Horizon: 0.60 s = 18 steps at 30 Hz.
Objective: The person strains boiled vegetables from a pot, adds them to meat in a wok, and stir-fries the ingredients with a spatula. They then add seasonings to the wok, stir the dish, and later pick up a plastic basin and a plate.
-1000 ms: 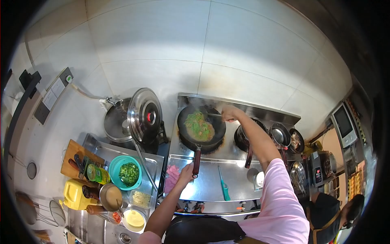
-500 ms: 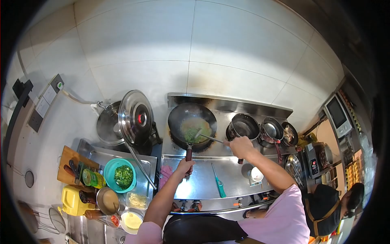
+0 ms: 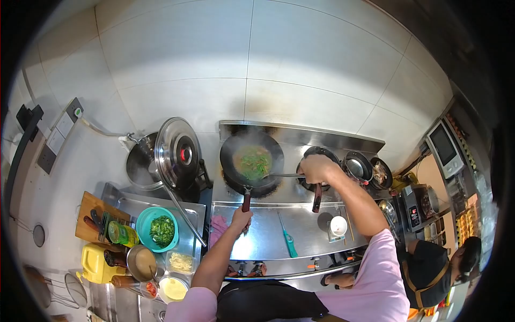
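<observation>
- Wok (image 3: pixel 232 155), greens (image 3: pixel 255 164) inside: stirring, I judge; next stroke calls for steady handle (image 3: pixel 247 200).
- My left hand (image 3: pixel 241 218) grips that.
- My right hand (image 3: pixel 318 168) clasps metal stirring utensil (image 3: pixel 287 175).

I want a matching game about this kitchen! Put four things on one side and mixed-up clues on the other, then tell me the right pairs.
Things:
1. left hand
2. right hand
3. bowl
4. jug

Clues:
A. is yellow
B. holds a long metal tool
C. has chopped greens inside
D. grips the pan handle

Right pairs: 1-D, 2-B, 3-C, 4-A
</observation>
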Available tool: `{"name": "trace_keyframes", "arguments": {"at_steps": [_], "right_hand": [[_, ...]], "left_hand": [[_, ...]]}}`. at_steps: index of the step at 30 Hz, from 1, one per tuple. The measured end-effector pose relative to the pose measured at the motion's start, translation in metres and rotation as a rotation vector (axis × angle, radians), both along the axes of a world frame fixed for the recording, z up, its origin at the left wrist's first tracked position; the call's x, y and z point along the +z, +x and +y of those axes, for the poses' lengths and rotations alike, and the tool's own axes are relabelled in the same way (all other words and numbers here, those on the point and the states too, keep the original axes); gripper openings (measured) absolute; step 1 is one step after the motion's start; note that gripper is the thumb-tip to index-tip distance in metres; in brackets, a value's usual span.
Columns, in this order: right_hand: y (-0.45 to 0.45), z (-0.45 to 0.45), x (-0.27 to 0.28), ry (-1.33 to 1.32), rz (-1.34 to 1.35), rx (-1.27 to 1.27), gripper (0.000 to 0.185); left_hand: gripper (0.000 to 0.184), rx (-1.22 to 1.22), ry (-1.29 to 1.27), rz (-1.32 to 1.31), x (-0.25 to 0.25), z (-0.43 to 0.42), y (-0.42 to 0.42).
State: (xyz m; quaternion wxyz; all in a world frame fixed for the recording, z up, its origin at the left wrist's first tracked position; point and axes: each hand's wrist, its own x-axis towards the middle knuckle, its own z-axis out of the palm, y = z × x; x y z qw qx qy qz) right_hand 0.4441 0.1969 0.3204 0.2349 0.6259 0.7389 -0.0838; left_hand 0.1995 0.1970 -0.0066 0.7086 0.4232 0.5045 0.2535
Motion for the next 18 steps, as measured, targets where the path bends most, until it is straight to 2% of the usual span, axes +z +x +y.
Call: {"name": "trace_keyframes", "arguments": {"at_steps": [1,5,8,11,12,14,15,18], "right_hand": [[-0.007,0.005,0.01,-0.057,-0.048,0.017,0.03],[-0.007,0.047,-0.063,0.071,0.053,-0.042,0.021],[-0.01,0.068,-0.091,0.136,0.059,0.023,0.022],[-0.019,0.072,-0.045,-0.15,0.111,-0.079,0.019],[-0.019,0.071,-0.036,-0.186,0.215,-0.115,0.015],[-0.029,0.07,-0.03,-0.213,0.251,-0.095,0.012],[-0.034,0.069,-0.03,-0.223,0.271,-0.088,0.011],[-0.044,0.075,-0.076,-0.113,0.253,-0.088,0.014]], "left_hand": [[0.019,0.003,0.008,-0.005,-0.002,0.0,0.002],[0.018,0.014,0.015,-0.008,-0.006,-0.003,0.008],[0.018,0.009,0.018,-0.013,-0.008,0.0,0.005],[0.02,0.014,0.013,-0.022,-0.011,0.001,0.005],[0.022,0.007,0.021,-0.021,-0.013,0.001,0.005],[0.023,-0.001,0.019,-0.011,-0.015,0.002,0.005],[0.024,-0.001,0.009,-0.004,-0.014,0.002,0.005],[0.027,-0.013,-0.002,0.009,-0.012,0.002,0.006]]}}
